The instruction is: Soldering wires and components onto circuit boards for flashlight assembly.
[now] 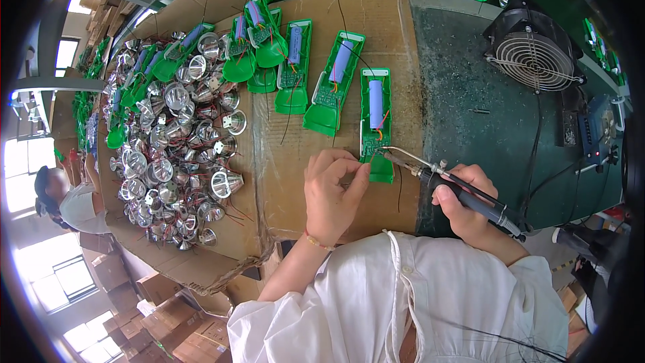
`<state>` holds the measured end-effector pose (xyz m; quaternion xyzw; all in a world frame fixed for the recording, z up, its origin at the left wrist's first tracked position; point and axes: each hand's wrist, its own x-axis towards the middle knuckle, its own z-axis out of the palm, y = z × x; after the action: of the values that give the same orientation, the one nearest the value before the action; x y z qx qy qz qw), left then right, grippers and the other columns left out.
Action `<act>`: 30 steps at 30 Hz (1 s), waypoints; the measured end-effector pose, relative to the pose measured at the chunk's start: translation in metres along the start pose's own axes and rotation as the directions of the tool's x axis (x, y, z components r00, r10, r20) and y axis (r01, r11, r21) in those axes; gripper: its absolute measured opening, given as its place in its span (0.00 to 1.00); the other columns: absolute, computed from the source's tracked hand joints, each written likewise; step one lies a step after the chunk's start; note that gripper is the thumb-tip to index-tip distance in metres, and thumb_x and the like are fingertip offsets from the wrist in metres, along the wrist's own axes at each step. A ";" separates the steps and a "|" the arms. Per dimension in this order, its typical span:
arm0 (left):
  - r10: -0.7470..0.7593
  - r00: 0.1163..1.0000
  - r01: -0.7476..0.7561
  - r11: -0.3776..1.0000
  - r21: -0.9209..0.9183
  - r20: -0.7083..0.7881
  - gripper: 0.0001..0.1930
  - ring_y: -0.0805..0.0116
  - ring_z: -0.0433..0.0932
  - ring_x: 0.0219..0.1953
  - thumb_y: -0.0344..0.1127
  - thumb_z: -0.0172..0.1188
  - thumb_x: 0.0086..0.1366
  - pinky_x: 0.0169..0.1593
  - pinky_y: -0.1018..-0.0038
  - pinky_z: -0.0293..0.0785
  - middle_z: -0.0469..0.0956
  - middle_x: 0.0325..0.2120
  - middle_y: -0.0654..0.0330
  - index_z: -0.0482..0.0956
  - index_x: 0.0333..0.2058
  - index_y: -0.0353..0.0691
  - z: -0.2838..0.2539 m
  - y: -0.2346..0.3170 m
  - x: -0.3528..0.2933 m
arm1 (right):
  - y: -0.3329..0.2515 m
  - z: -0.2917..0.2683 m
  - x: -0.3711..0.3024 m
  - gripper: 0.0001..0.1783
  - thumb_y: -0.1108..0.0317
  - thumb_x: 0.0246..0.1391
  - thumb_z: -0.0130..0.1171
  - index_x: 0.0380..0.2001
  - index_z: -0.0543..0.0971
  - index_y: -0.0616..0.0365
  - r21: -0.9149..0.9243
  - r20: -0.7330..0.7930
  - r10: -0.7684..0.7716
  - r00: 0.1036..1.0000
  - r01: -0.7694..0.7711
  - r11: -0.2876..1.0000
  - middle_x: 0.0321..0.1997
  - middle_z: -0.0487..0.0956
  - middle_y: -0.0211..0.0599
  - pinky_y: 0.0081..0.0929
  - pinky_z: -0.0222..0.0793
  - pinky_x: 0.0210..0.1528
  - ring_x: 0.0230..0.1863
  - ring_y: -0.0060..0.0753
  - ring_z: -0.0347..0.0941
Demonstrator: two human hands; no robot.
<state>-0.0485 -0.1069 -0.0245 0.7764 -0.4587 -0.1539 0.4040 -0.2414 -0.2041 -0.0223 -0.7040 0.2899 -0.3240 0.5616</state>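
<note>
A green plastic housing (381,172) lies upright in front of me on the cardboard. It holds a purple cylindrical battery (375,105) and a small circuit board (373,144), with red and black wires. My left hand (334,188) is closed in a pinch at the board's lower left, on what looks like a thin wire. In my right hand (468,196) is a soldering iron (460,191) with a thin metal solder-feed tube (411,154) along it. Iron tip and tube end meet at the board, close to my left fingertips; the exact contact is too small to tell.
A cardboard box of silver reflector cups (176,97) with wires stands at left. Several similar green housings (334,87) lie left and beyond. A black fan (534,60) and a blue control box (597,136) stand at right, with cables (539,141). Another person (74,198) is far left.
</note>
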 end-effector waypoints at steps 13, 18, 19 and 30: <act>-0.040 0.999 0.040 0.999 -0.023 0.002 0.03 0.63 0.69 0.32 0.30 0.62 0.49 0.37 0.70 0.63 0.74 0.27 0.61 0.77 0.21 0.40 0.002 -0.002 0.000 | 0.001 0.000 -0.009 0.10 0.70 0.52 0.54 0.32 0.67 0.65 0.156 -0.096 0.118 0.988 -0.103 0.982 0.25 0.72 0.39 0.21 0.72 0.23 0.20 0.23 0.71; -0.038 0.999 0.038 0.999 -0.030 0.009 0.04 0.63 0.69 0.32 0.30 0.63 0.50 0.37 0.71 0.63 0.74 0.27 0.62 0.77 0.21 0.39 0.002 -0.002 0.002 | 0.003 0.002 -0.007 0.10 0.70 0.52 0.54 0.32 0.66 0.64 0.165 -0.077 0.136 0.988 -0.121 0.979 0.26 0.71 0.40 0.22 0.73 0.23 0.21 0.23 0.71; -0.038 0.999 0.038 0.999 -0.029 0.009 0.04 0.63 0.69 0.32 0.30 0.63 0.50 0.37 0.71 0.63 0.74 0.27 0.62 0.77 0.21 0.39 0.002 -0.002 0.002 | 0.003 0.003 -0.006 0.10 0.70 0.52 0.54 0.32 0.67 0.64 0.171 -0.079 0.125 0.989 -0.110 0.979 0.26 0.72 0.39 0.21 0.72 0.23 0.21 0.22 0.71; -0.024 0.994 0.024 1.000 0.008 0.104 0.07 0.62 0.67 0.33 0.34 0.60 0.53 0.40 0.69 0.61 0.74 0.28 0.63 0.78 0.20 0.39 -0.001 -0.003 0.009 | 0.002 0.013 0.003 0.11 0.67 0.51 0.55 0.30 0.67 0.63 0.246 -0.107 0.183 0.977 -0.152 0.957 0.21 0.73 0.38 0.18 0.70 0.21 0.18 0.22 0.70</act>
<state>-0.0415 -0.1131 -0.0256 0.7742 -0.4701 -0.1974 0.3751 -0.2297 -0.1988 -0.0264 -0.5827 0.3434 -0.3521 0.6470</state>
